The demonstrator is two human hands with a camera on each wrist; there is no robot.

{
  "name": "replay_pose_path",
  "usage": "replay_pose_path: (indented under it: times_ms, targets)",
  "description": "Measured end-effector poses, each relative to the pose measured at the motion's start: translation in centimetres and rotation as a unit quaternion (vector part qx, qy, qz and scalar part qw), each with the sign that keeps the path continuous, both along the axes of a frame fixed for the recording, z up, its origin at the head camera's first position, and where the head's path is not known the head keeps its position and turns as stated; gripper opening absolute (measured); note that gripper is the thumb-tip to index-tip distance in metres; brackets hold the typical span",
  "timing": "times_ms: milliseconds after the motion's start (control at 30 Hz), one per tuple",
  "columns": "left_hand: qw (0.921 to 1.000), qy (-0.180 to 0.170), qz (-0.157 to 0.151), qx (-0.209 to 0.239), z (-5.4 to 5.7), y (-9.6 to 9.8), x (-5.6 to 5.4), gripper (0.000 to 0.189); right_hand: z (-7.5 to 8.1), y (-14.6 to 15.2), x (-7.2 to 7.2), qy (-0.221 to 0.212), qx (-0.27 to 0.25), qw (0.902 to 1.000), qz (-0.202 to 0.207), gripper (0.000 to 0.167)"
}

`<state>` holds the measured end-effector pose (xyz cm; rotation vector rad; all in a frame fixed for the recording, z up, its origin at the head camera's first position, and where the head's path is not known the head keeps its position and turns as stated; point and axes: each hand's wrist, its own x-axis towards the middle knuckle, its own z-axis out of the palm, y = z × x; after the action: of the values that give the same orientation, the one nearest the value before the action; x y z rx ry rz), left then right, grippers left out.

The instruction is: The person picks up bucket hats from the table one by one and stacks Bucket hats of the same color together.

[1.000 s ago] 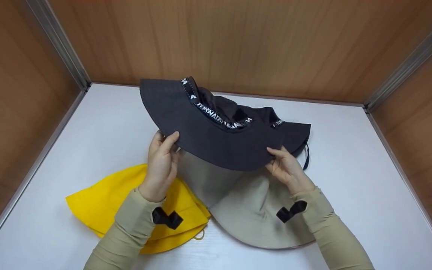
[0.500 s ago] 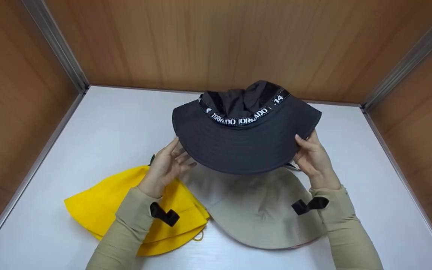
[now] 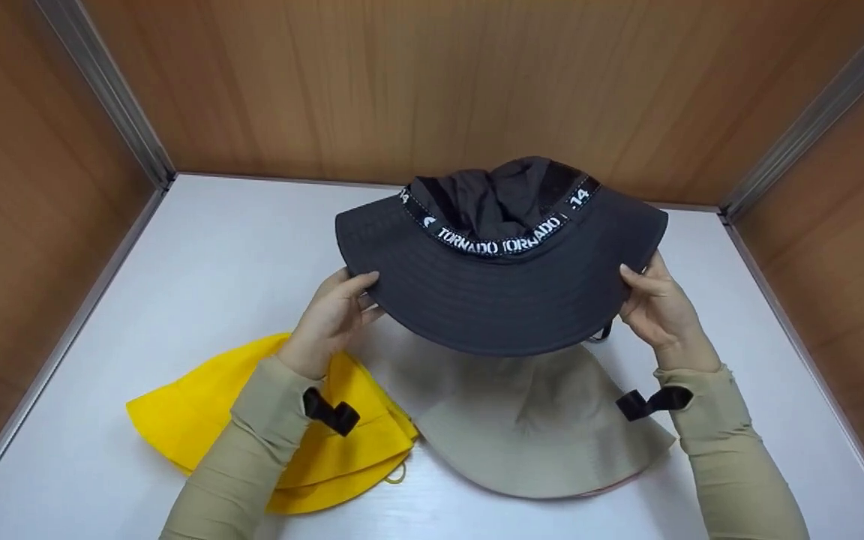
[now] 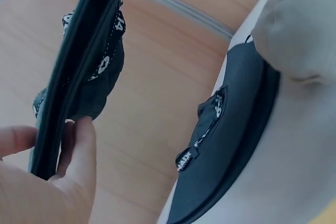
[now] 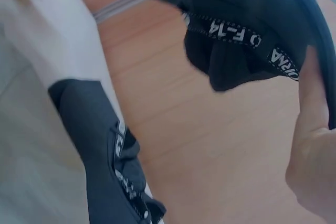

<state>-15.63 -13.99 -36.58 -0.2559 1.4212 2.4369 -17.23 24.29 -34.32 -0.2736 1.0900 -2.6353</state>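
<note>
Both hands hold up a dark grey bucket hat by its brim, tilted so the crumpled crown and a black band lettered TORNADO show. My left hand pinches the brim's left edge, thumb on top and fingers underneath. At the right edge my right hand grips the brim the same way. The wrist views reveal a second dark hat lying on the table beyond, mostly hidden in the head view behind the held one. Below the raised hat lies a beige hat, partly covered by it.
A folded yellow hat lies at the left, under the left forearm and against the beige hat. All of this is on a white table, with wood-grain panels rising at the back and both sides.
The dark hat has turned to face front and shifted right; its brim is now spread wider. My right hand has moved right. My left hand loosened at the brim, then took hold again.
</note>
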Motion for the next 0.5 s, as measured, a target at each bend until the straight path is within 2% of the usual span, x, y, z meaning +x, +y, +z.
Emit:
replay_pose_path:
  times_ms: [67,133,200,300,400,500]
  targets:
    - [0.9988,0.002,0.007,-0.048,0.5,0.2,-0.3,0.045,0.0,0.4,-0.3,-0.02,0.008,0.9998,-0.001,0.079]
    - [0.9941,0.007,0.01,-0.108,0.9,0.5,-0.6,0.047,-0.1,0.9,-0.8,-0.039,0.02,0.999,-0.004,0.079]
    - [0.9847,0.022,0.006,-0.173,1.4,0.7,-0.9,0.047,-0.3,1.3,-1.4,-0.055,0.036,0.9977,-0.012,0.078]
    - [0.9658,0.05,-0.011,-0.254,1.8,1.1,-1.7,0.046,-0.5,1.9,-2.3,-0.079,0.084,0.9929,-0.03,0.074]
    - [0.9522,0.068,-0.034,-0.296,2.0,1.3,-2.7,0.044,-1.1,2.3,-3.4,-0.104,0.131,0.9851,-0.041,0.068]
    - [0.9453,0.074,-0.047,-0.314,1.8,1.5,-3.9,0.042,-1.8,2.5,-4.3,-0.131,0.154,0.9782,-0.048,0.062]
